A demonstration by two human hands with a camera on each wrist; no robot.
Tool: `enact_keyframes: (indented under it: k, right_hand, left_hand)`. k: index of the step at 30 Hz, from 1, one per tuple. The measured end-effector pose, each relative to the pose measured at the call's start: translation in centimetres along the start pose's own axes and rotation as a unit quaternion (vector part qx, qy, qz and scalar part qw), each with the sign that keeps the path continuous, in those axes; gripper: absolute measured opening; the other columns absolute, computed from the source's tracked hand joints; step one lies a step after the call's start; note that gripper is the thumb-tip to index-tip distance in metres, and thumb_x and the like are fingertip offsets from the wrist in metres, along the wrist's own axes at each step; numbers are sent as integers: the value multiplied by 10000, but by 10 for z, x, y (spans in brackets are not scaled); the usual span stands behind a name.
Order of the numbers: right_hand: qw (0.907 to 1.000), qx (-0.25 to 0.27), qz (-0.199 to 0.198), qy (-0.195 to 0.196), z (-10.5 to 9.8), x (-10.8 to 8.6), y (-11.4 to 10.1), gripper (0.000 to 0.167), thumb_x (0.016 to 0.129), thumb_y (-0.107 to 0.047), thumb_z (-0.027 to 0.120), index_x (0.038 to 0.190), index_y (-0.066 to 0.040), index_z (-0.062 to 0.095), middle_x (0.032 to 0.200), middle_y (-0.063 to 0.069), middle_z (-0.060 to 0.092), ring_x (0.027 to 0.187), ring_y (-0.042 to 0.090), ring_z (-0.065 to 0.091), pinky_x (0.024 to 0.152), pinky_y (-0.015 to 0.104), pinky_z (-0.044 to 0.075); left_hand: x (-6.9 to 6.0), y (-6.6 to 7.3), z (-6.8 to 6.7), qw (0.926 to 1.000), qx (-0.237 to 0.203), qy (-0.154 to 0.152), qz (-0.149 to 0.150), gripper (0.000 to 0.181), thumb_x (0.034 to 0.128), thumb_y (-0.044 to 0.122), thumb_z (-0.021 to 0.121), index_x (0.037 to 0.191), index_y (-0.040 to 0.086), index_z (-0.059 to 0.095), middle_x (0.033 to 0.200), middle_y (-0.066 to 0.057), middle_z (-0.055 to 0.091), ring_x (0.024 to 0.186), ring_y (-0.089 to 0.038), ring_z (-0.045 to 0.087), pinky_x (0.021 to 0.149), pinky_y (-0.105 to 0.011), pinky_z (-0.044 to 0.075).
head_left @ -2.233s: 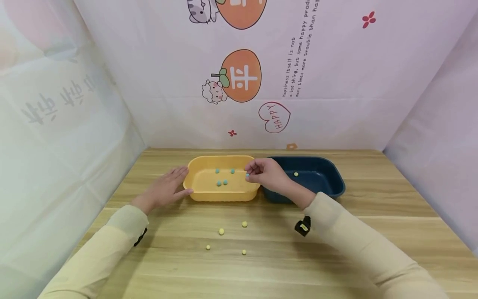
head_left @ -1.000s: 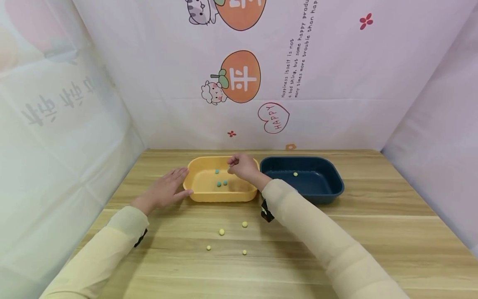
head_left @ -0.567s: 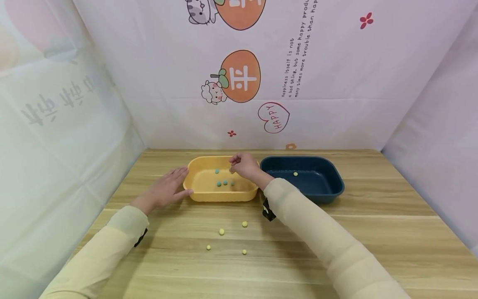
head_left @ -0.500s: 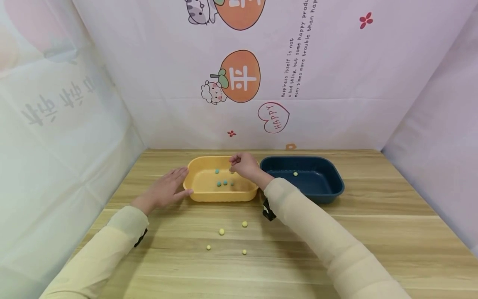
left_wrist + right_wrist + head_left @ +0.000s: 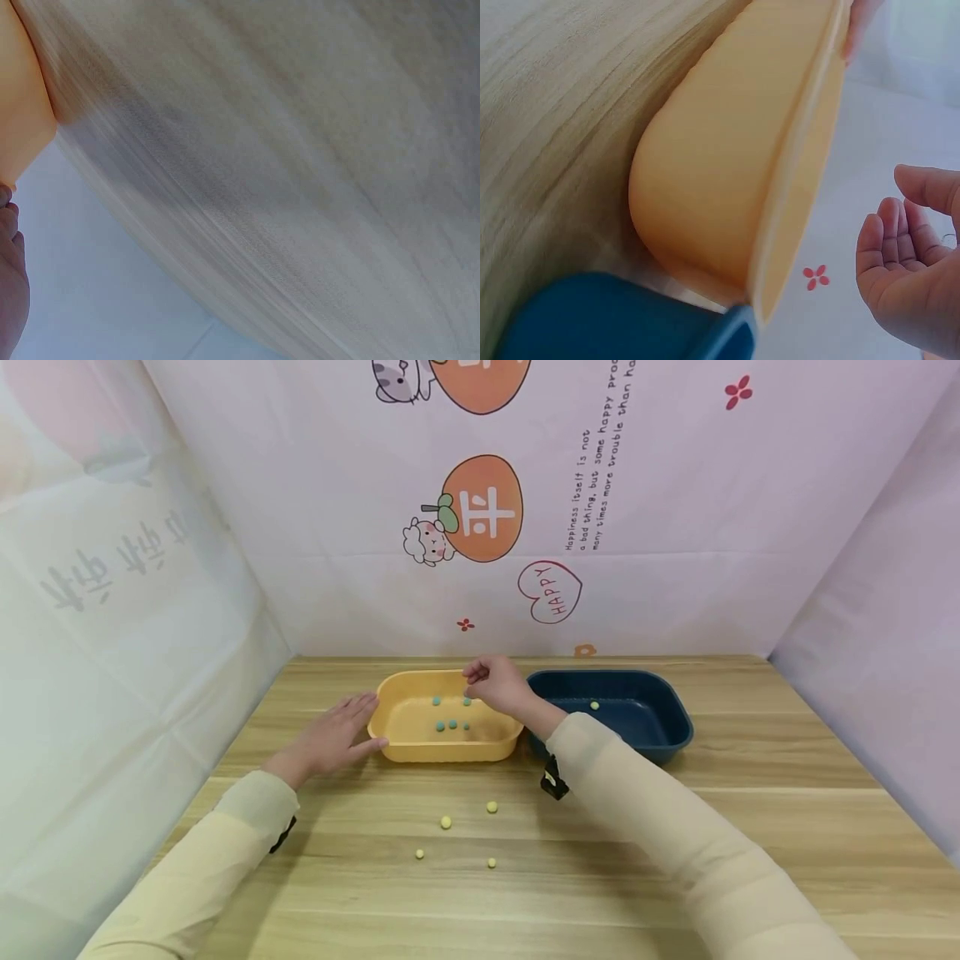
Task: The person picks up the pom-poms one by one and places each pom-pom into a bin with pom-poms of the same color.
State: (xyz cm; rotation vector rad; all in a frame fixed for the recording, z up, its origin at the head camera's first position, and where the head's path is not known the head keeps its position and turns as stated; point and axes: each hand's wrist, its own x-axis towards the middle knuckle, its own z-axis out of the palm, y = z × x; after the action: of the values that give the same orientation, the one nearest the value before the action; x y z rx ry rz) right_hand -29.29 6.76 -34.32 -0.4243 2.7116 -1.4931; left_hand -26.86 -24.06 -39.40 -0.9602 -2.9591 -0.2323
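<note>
A yellow basin (image 5: pixel 450 752) holds several small blue-green balls (image 5: pixel 440 727). My left hand (image 5: pixel 330 742) rests against the basin's left end with fingers extended; in the left wrist view only part of that hand (image 5: pixel 11 277) shows beside the basin wall (image 5: pixel 22 90). Over the basin's right side hovers my right hand (image 5: pixel 501 683), its fingers loosely bent. In the right wrist view, thumb and fingers of this hand (image 5: pixel 915 270) stand apart and no ball shows between them. A dark blue basin (image 5: pixel 637 743) touches the yellow one on the right, with one pale yellow ball (image 5: pixel 595 705) inside.
Several pale yellow balls (image 5: pixel 446 822) lie on the wooden table (image 5: pixel 360 877) in front of the basins. A white printed cloth (image 5: pixel 337 568) hangs behind the table, and more cloth lines both sides.
My right hand carried a blue-green ball leftward into the yellow basin and let it go; a small one now lies near the front. That hand has since risen slightly rightward. The left hand stayed.
</note>
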Motion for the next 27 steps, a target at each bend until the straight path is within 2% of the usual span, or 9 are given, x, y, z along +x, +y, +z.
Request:
enact_keyframes:
  k: [13,23,27]
  right_hand:
    - [9984,-86,-529,-187,-24,-37,-4,178,854,11,719,1020,-12,659,960,122,640,842,215,592,748,280,546]
    - [9949,-18,-801,-615,-27,-76,8,148,848,15,722,968,-47,661,867,48,625,786,189,583,693,268,529]
    - [9945,-41,-808,-659,-28,-89,10,155,835,22,735,956,-46,666,859,46,628,776,180,581,682,262,526]
  left_hand:
    - [1,-3,1,9999,105,-60,-48,863,984,576,425,1513,-68,200,1569,-228,194,1450,-348,152,1181,-464,106]
    - [1,-1,0,9999,96,-58,-35,854,989,559,434,1509,-77,201,1566,-235,196,1448,-352,156,1180,-466,107]
    - [1,0,1,9999,124,-83,-64,860,987,571,423,1511,-72,197,1571,-226,186,1448,-355,153,1180,-466,104]
